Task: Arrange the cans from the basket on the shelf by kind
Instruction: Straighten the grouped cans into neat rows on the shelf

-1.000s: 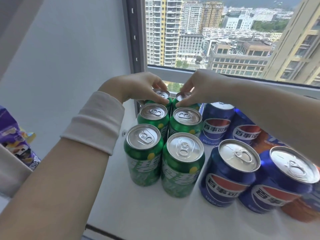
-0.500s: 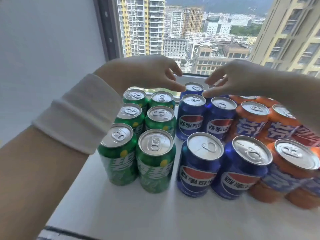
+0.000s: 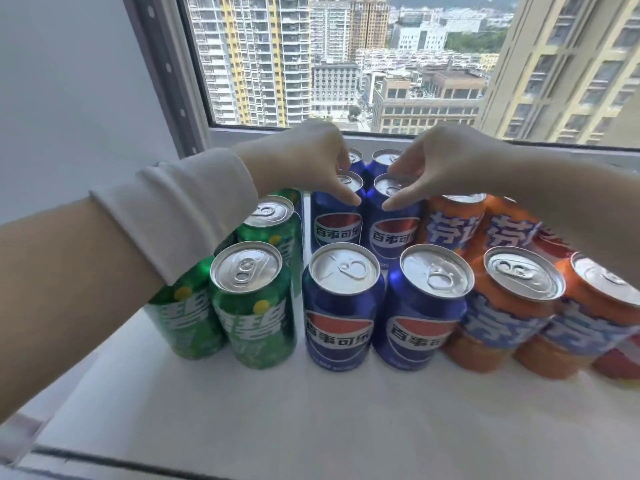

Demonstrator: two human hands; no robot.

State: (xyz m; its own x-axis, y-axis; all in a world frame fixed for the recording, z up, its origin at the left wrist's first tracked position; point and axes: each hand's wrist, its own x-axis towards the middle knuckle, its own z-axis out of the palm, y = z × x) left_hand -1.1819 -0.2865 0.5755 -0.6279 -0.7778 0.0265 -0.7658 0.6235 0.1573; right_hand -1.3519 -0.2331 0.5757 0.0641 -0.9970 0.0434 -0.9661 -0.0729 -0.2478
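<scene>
I am monitoring a single head view. The left hand [image 3: 304, 164] is reaching across the green cans [image 3: 252, 306] and gripping the top of the left middle blue can [image 3: 337, 220] — thumb on the front rim, fingers curled over the rear of the lid. The right hand [image 3: 450, 164] is gripping the right middle blue can [image 3: 393, 233] the same way, with the thumb at the front rim and the fingers curled behind. Both gripped cans are standing upright on the white shelf [image 3: 311, 417], just beside each other.

I am observing the cans standing grouped by colour, left to right:
- Green cans are standing at the left, partly hidden by the left forearm and its white sleeve [image 3: 180, 209].
- Blue cans are occupying the centre in two columns. The front blue cans [image 3: 343, 306] are standing nearest the camera, the gripped pair is sitting behind them, and the rear blue cans [image 3: 384, 157] are showing only their lids between the two hands.
- The orange cans [image 3: 509, 306] are standing to the right of the blue group, touching it.
- A red can [image 3: 620, 362] is showing at the right edge, mostly cut off.

A window [image 3: 346, 64] is running behind the shelf — buildings are showing through it.
</scene>
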